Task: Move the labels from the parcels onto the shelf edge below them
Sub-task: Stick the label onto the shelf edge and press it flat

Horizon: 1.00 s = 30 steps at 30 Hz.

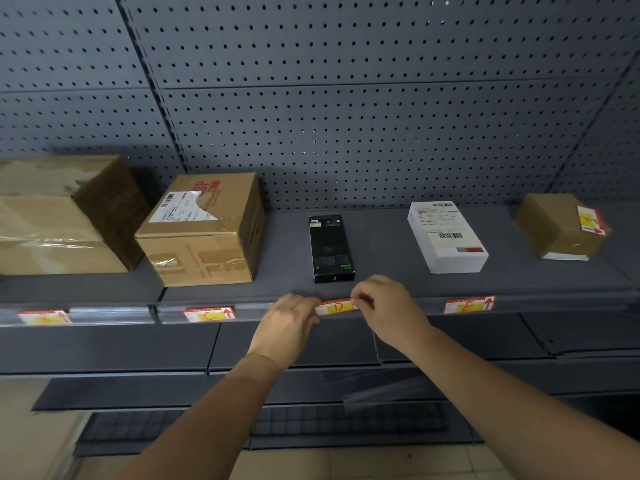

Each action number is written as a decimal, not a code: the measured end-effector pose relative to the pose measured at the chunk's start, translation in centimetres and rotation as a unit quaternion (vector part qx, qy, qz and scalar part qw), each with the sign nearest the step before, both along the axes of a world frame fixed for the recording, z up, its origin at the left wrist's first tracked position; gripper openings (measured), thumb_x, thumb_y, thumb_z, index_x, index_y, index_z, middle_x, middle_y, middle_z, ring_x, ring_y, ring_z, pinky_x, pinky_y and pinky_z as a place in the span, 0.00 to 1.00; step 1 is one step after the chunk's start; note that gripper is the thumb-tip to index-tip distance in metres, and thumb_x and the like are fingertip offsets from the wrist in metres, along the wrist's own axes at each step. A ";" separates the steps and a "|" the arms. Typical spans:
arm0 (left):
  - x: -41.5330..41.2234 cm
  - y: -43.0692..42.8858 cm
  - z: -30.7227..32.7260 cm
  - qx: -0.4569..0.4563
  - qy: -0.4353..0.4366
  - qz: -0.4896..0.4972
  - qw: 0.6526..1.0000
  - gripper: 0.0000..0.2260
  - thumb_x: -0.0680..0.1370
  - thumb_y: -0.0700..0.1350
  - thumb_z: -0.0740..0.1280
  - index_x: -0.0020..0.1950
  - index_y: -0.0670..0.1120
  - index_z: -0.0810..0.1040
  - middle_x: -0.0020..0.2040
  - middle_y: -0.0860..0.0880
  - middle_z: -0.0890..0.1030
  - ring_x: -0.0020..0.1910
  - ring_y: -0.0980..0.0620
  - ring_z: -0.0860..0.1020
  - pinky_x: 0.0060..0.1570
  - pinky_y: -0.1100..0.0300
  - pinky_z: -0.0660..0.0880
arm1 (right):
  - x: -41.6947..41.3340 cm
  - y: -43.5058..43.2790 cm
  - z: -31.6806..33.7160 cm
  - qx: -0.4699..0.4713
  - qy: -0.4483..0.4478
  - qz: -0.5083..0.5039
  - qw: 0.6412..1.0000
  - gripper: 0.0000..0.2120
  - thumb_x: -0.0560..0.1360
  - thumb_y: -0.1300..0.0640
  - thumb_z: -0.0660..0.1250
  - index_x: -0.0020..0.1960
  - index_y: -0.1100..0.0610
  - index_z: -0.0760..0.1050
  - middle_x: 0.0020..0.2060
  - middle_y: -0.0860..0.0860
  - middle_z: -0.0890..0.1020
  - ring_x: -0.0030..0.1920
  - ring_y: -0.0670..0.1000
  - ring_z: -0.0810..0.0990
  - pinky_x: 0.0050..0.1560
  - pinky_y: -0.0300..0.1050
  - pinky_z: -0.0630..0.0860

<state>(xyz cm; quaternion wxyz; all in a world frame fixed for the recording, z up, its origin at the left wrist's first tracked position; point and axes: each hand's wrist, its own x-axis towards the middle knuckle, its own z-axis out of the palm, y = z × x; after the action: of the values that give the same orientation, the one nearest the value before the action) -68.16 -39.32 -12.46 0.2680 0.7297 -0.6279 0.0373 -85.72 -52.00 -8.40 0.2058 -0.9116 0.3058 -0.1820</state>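
Observation:
A red and yellow label marked D (336,306) lies against the shelf edge (398,302), right below a black parcel (330,248). My left hand (287,323) pinches its left end and my right hand (388,306) pinches its right end. Three more labels sit on the edge: one at far left (43,317), label C (209,313) under a cardboard box (204,230), and label E (469,304) under a white parcel (446,237). A small brown parcel (557,226) at far right carries a label (590,220) on its side.
A large taped cardboard box (59,216) stands at the far left of the shelf. Grey pegboard (346,116) forms the back wall. Lower grey shelves (138,348) and a wire grid (311,424) lie beneath my arms.

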 end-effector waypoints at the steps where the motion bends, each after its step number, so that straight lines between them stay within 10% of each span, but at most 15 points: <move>1: 0.0 -0.1 0.0 0.004 0.001 0.003 1.000 0.10 0.76 0.42 0.70 0.58 0.46 0.81 0.49 0.47 0.82 0.50 0.46 0.78 0.54 0.52 0.76 | -0.1 0.0 -0.1 -0.004 0.003 0.001 1.000 0.04 0.78 0.60 0.66 0.48 0.55 0.80 0.46 0.47 0.77 0.44 0.46 0.77 0.48 0.44 0.79; 30: -4.5 -4.8 10.9 -0.026 -0.071 0.056 0.996 0.10 0.76 0.54 0.67 0.54 0.52 0.79 0.51 0.53 0.79 0.53 0.50 0.75 0.52 0.52 0.71 | -4.7 -1.0 7.8 -0.071 -0.052 -0.104 0.991 0.15 0.77 0.49 0.67 0.61 0.52 0.78 0.56 0.50 0.78 0.56 0.52 0.76 0.56 0.47 0.75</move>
<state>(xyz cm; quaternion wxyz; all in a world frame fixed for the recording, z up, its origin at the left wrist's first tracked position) -72.65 -44.09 -1.52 0.2392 0.7522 -0.6021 0.1204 -90.38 -53.01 -0.61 0.1359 -0.8766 0.3736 -0.2710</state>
